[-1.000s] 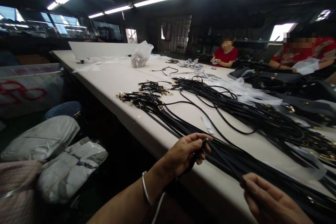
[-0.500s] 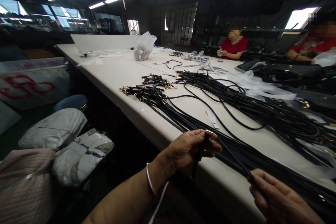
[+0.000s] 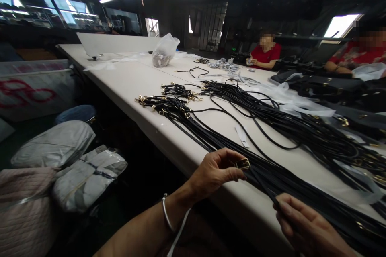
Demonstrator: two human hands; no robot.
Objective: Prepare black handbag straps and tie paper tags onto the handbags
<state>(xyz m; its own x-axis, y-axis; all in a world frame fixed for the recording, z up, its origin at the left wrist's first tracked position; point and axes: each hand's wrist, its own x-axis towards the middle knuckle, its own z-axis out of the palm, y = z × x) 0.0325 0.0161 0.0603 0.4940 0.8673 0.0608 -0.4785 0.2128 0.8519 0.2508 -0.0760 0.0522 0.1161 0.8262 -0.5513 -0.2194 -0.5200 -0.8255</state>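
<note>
My left hand (image 3: 218,170) pinches the buckle end of a black strap, with the gold buckle (image 3: 243,164) showing between thumb and fingers. The strap (image 3: 263,184) runs down to the right into my right hand (image 3: 304,223), whose thumb and fingers are closed on it. Both hands are above the near edge of the table. Just beyond them lies a bundle of long black straps (image 3: 205,130), their gold buckles and clasps gathered at the far left end. A second heap of black straps (image 3: 271,118) lies to the right.
The long pale table (image 3: 120,84) carries a plastic bag (image 3: 164,51), a paper slip (image 3: 241,136) and clear wrapping (image 3: 286,98). Wrapped packages (image 3: 90,178) and a blue round stool (image 3: 75,113) are at left. Two people in red (image 3: 265,54) sit across the table.
My left hand has turned the buckle end so that the buckle now points right; the dangling piece below it no longer shows. My right hand has shifted slightly left with the strap.
</note>
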